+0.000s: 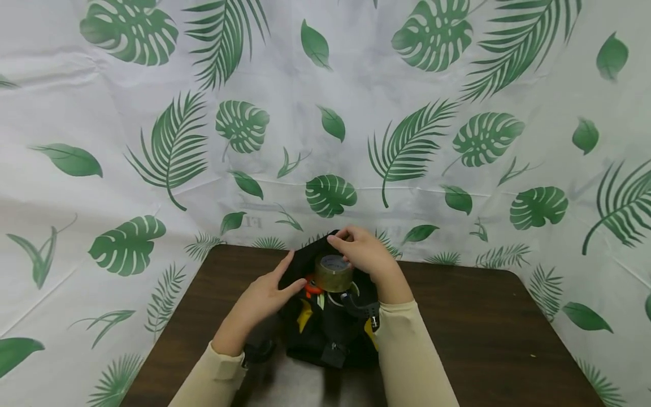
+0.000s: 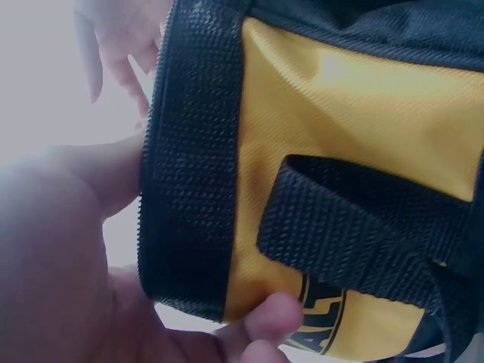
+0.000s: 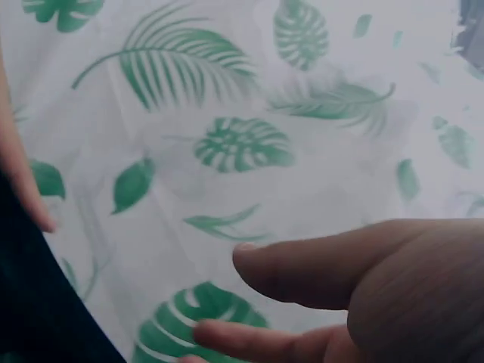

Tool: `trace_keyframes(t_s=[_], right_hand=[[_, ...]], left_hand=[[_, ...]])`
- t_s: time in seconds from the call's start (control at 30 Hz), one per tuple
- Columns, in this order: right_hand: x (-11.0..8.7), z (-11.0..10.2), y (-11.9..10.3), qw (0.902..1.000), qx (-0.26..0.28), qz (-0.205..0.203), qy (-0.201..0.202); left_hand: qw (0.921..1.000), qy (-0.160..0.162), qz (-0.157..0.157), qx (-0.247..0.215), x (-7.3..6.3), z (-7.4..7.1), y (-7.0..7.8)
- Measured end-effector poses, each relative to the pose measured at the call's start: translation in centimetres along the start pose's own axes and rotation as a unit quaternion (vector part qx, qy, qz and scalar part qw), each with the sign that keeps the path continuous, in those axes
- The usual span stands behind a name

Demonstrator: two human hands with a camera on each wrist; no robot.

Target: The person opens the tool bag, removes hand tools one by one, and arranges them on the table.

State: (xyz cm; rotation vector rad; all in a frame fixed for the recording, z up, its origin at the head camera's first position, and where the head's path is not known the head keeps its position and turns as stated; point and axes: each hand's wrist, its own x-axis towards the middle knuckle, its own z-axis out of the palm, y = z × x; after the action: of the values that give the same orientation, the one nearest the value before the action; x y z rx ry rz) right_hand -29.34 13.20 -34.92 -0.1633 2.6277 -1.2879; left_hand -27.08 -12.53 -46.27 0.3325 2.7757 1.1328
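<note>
A black bag (image 1: pixel 303 263) with yellow panels stands on the table, its top facing me. In its opening sits a roll of packing tape (image 1: pixel 333 276), beside an orange-red piece (image 1: pixel 312 286) whose kind is unclear. My left hand (image 1: pixel 260 299) rests on the bag's left side, thumb and index finger spread. In the left wrist view its fingertips touch the yellow panel (image 2: pixel 340 113) and its thumb meets the black rim (image 2: pixel 195 166). My right hand (image 1: pixel 370 255) is over the bag's far edge, near the tape. The right wrist view shows a gap between its thumb and fingers, nothing held.
The dark brown table (image 1: pixel 468 328) extends to both sides of the bag. A white cloth with green leaves (image 1: pixel 330 195) hangs close behind the table's far edge. A black webbing loop (image 2: pixel 325 219) sticks out from the bag's side.
</note>
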Motion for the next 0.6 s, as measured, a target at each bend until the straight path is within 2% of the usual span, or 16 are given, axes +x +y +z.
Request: trace_keyframes(t_s=[0.13, 0.23, 0.47, 0.6], right_hand=[[1.7, 0.9, -0.4, 0.9995, 0.018, 0.023, 0.007], [3.1, 1.7, 0.1, 0.9986, 0.024, 0.045, 0.011], [5.5, 3.4, 3.5, 0.9953, -0.045, 0.085, 0.01], [5.6, 3.6, 4.8, 0.995, -0.059, 0.08, -0.011]], left_hand=[[0.9999, -0.011, 0.003, -0.008, 0.1, -0.3, -0.3], [0.9997, -0.018, 0.01, -0.011, 0.2, -0.4, -0.4], [0.9995, -0.023, 0.021, -0.004, 0.1, -0.2, -0.5], [0.9995, -0.021, 0.025, 0.0, 0.1, -0.1, -0.6]])
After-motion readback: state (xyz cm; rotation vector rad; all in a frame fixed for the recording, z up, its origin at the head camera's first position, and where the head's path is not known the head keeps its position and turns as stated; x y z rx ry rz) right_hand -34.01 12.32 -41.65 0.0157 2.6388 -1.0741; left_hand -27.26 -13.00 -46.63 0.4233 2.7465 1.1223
